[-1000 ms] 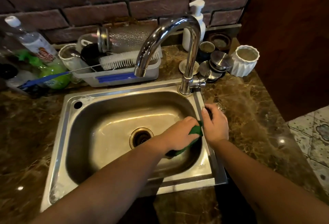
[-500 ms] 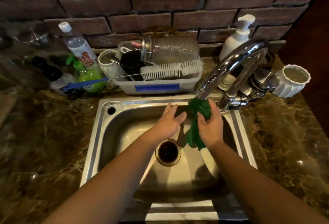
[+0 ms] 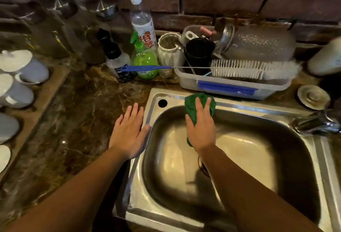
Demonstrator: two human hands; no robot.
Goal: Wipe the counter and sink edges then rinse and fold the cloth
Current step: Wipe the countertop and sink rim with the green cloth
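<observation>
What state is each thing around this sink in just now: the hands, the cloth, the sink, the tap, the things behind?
Left hand: flat, fingers straight, on the counter beside the sink.
Right hand: pressing the cloth with straight fingers.
Green cloth: bunched on the sink's back rim.
Sink: no standing water visible.
Tap: no water seen running.
Bottle brush: lying across the plastic tub.
Clear bottle: upright, capped.

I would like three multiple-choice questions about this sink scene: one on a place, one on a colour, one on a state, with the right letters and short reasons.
1. Where is the cloth?
A. on the sink's back rim
B. over the drain
C. in the dish tub

2. What colour is the bottle brush handle?
A. red
B. blue
C. white

3. How is the left hand?
A. flat, fingers straight
B. gripping the cloth
C. closed in a fist

Answers:
1 A, the right hand presses it on the sink rim.
2 B, the handle is blue.
3 A, it rests on the counter edge.
</observation>
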